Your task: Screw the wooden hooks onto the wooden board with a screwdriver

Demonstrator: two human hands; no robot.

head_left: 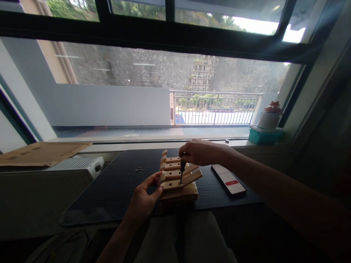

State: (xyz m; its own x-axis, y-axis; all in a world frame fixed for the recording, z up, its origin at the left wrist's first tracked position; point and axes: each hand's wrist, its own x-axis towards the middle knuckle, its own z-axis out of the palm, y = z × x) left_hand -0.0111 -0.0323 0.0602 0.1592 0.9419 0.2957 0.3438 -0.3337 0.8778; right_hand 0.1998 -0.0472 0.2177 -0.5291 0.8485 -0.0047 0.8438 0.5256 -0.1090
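Observation:
A stack of light wooden pieces [178, 177] with protruding slats lies on a dark tabletop [120, 186] in front of me. My left hand [145, 197] grips the stack's left side, thumb and fingers pressed against the wood. My right hand [200, 152] is closed around the dark handle of a screwdriver [182, 168], held upright with its tip down on one of the slats. A cardboard-coloured base sits under the wooden pieces.
A smartphone [229, 179] with a lit screen lies right of the wood. Small screws [138, 169] lie to the left. A white radiator [79, 164] and cardboard sheet [41, 152] are at the left, a teal box [264, 135] with a white jar on the windowsill.

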